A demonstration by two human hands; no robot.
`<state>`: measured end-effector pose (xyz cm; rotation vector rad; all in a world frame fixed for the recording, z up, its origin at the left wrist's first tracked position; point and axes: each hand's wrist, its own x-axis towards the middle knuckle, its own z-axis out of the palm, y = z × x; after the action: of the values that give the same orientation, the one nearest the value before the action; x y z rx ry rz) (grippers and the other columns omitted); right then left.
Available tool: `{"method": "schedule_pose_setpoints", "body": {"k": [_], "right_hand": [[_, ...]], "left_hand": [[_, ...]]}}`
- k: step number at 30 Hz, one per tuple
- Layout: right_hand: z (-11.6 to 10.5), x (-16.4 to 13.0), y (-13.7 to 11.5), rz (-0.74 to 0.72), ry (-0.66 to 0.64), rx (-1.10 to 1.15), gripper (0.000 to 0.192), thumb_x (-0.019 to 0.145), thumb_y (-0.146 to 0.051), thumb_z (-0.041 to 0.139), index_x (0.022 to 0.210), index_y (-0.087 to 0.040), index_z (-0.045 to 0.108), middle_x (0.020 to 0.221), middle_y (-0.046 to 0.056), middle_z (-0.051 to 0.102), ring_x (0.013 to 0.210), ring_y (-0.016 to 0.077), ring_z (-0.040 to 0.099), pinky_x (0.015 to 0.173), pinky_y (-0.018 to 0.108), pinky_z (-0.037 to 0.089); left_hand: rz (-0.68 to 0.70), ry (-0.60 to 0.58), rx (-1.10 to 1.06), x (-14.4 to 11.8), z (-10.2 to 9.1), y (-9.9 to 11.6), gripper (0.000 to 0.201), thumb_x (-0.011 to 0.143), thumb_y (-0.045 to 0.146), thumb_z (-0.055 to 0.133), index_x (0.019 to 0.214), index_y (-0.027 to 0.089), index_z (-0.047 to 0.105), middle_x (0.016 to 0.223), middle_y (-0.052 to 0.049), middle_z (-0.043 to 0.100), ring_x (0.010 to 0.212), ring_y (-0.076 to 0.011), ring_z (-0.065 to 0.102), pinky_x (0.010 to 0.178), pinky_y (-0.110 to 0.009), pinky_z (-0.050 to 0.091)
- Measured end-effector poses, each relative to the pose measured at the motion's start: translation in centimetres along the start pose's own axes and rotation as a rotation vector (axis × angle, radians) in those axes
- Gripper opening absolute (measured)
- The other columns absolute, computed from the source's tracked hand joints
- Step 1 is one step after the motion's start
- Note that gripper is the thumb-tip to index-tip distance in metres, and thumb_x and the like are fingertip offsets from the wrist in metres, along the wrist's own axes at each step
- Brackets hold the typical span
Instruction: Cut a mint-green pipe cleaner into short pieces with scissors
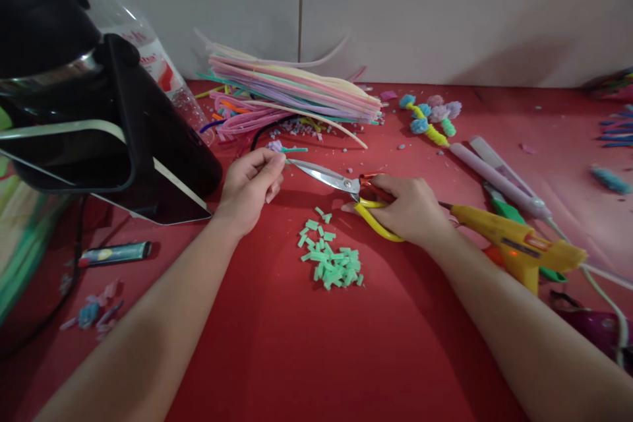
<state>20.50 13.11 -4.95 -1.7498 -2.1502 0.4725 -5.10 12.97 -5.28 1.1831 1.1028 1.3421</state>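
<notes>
My left hand (252,184) is closed in a pinch left of centre; what lies between thumb and fingers is too small to make out. Right at its fingertips is a small purple tuft (275,145) with a short teal stem (295,150); I cannot tell if the hand holds it. My right hand (408,208) grips scissors (324,175) with one red and one yellow handle. Their blades look nearly together and point left, tips by my left thumb. Below the scissors, a pile of short green fuzzy clippings (336,264) lies on the red table (297,356).
Bundled pastel pipe cleaners (297,86) lie at the back. Pompom pieces (430,115), a lilac hair straightener (499,178) and a yellow glue gun (514,241) are right. A black stand-like object (163,145), plastic bottle (163,69) and lighter (116,254) are left.
</notes>
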Motion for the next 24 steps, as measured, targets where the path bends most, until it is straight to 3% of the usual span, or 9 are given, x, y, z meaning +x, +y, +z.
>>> {"method": "schedule_pose_setpoints", "body": {"k": [24], "right_hand": [[-0.06,-0.06,-0.14,0.008,0.018,0.010,0.066,0.064,-0.082,0.060,0.059,-0.022,0.032,0.053,-0.004,0.034,0.055,0.0106,0.023,0.053,0.028,0.023]], "left_hand": [[0.007,-0.005,-0.008,-0.09,-0.11,-0.18,0.025,0.087,0.032,0.068,0.069,0.019,0.055,0.049,0.007,0.038,0.043,-0.0053,0.033,0.043,-0.020,0.023]]}}
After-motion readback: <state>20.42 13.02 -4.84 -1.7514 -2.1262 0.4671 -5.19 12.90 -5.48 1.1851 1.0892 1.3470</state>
